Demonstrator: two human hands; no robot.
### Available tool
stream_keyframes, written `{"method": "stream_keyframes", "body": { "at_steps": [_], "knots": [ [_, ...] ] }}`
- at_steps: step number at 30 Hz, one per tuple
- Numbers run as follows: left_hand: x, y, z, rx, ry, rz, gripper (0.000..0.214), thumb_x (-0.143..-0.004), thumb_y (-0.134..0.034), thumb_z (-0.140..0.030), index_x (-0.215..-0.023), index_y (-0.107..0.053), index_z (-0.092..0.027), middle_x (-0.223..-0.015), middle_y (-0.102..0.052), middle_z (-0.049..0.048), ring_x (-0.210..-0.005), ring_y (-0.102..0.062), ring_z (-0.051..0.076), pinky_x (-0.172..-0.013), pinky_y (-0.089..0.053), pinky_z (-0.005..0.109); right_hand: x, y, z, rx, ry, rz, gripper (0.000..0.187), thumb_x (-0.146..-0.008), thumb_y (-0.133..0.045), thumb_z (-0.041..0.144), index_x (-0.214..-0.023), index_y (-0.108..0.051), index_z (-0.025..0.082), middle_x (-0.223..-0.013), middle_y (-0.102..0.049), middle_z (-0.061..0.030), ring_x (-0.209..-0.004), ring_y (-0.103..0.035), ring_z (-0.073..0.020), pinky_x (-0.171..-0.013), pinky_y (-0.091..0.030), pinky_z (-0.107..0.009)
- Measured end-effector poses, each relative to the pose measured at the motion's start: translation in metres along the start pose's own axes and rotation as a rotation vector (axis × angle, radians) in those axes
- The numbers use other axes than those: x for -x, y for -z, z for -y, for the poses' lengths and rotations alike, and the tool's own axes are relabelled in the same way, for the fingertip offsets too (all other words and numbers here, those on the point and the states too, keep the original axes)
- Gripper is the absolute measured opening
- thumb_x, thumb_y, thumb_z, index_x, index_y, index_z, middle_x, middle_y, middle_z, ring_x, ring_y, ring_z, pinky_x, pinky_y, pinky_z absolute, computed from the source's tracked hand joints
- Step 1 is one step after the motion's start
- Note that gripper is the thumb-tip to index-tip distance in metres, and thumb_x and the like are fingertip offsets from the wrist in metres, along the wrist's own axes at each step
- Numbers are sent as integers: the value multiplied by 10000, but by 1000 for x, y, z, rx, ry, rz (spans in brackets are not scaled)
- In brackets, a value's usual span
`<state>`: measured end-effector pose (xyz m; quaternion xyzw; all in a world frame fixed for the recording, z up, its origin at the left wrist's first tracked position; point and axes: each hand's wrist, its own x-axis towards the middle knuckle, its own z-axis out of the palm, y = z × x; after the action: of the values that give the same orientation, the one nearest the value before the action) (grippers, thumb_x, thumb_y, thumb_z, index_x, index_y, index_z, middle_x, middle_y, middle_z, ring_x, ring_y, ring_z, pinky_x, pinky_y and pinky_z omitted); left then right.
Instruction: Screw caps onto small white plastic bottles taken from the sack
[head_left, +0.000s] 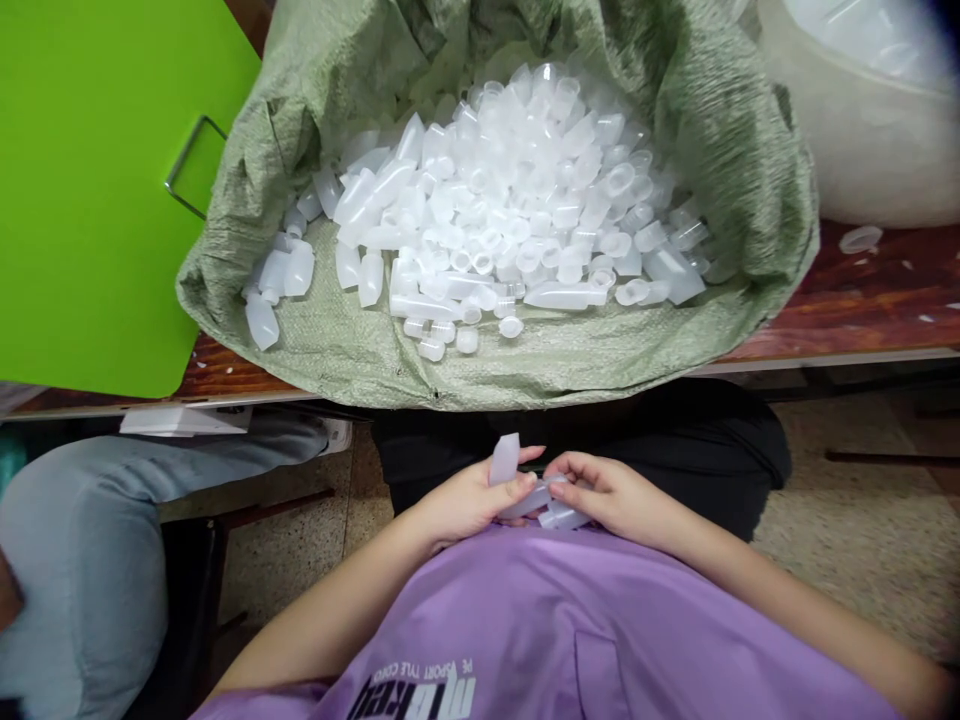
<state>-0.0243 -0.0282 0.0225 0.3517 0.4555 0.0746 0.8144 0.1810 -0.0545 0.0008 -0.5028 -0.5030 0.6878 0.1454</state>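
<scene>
Close to my body, over my lap, my left hand [484, 500] is closed around a translucent plastic tube [505, 460] that sticks up between thumb and fingers. A second translucent tube [534, 497] lies across the same hand. My right hand [600, 492] pinches the end of that second tube, its fingertips meeting my left hand's. Below it another clear piece [561, 515] shows under the right fingers; which hand bears it I cannot tell. In front of me, a heap of white translucent tubes and small caps [517, 190] fills an opened green woven sack [525, 375].
The sack rests on a dark wooden table [862, 300]. A green board with a metal handle [90, 200] is at the left, and a large whitish container [877, 140] stands at the right. A loose clear ring [860, 239] lies beside it. Another person's leg [90, 560] is at my left.
</scene>
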Motion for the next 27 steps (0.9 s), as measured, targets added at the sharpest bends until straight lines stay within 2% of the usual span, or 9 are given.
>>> {"method": "stream_keyframes", "body": {
  "at_steps": [3, 7, 10, 13, 15, 17, 20, 24, 27],
  "knots": [
    [2, 0, 0, 21, 36, -57, 618, -761, -638, -445, -1301, -455, -207, -985, -661, 85, -830, -640, 176, -732, -486, 297, 1, 5, -2, 85, 107, -111, 293, -836, -514, 442, -949, -574, 179, -820, -592, -28, -700, -534, -139, -640, -435, -261],
    [-1, 0, -3, -126, -14, -92, 507, -741, -632, -480, -1110, -588, -135, -787, -638, 37, -583, -577, 109, -544, -442, 227, 4, 11, 0, 313, 312, -197, 275, -867, -482, 403, -1036, -575, 207, -937, -592, -64, -833, -558, -167, -755, -444, -293],
    [-2, -2, -7, -231, -83, -122, 434, -770, -588, -489, -992, -628, -119, -660, -592, -2, -496, -504, 85, -513, -414, 221, 2, 10, 2, 328, 327, -231, 286, -858, -486, 437, -981, -600, 204, -897, -594, -60, -801, -557, -167, -723, -440, -284],
    [-3, -4, -10, -412, -247, -242, 368, -770, -617, -403, -1025, -629, -138, -838, -652, 45, -682, -588, 133, -666, -467, 257, -6, 7, 1, 106, 83, -188, 493, -860, -377, 581, -719, -598, 162, -646, -547, -24, -579, -492, -129, -551, -398, -253],
    [-5, -4, -10, -561, -397, -326, 335, -761, -636, -326, -1049, -630, -156, -1008, -643, 72, -878, -599, 175, -816, -458, 285, -11, 5, 0, -90, -63, -147, 592, -841, -312, 656, -664, -567, 152, -528, -459, 13, -454, -384, -94, -451, -322, -237],
    [-8, -2, -9, -684, -495, -370, 332, -757, -636, -262, -1073, -624, -164, -1054, -632, 78, -971, -581, 193, -888, -435, 301, -14, 4, -2, -221, -27, -193, 545, -800, -402, 666, -832, -580, 152, -545, -441, 38, -447, -362, -87, -441, -306, -229],
    [-10, 2, -7, -732, -537, -403, 345, -767, -612, -213, -1109, -600, -173, -1064, -636, 73, -981, -581, 193, -887, -446, 307, -12, 6, -2, -225, 162, -297, 517, -740, -602, 553, -1103, -509, 197, -619, -443, 53, -531, -430, -103, -520, -368, -231],
    [-9, 5, -7, -742, -576, -340, 369, -769, -589, -173, -1137, -581, -204, -1091, -628, 55, -989, -583, 183, -892, -454, 305, -7, 6, 3, -123, 164, -238, 360, -774, -584, 508, -963, -577, 202, -694, -501, 14, -614, -476, -118, -572, -397, -238],
    [-7, 6, -5, -794, -647, -315, 420, -752, -557, -119, -1164, -563, -203, -1099, -610, 64, -1000, -576, 182, -901, -458, 312, -8, 5, 11, -224, 79, -201, 382, -747, -586, 556, -793, -570, 178, -642, -491, 26, -549, -416, -87, -503, -352, -213]
  ]
}}
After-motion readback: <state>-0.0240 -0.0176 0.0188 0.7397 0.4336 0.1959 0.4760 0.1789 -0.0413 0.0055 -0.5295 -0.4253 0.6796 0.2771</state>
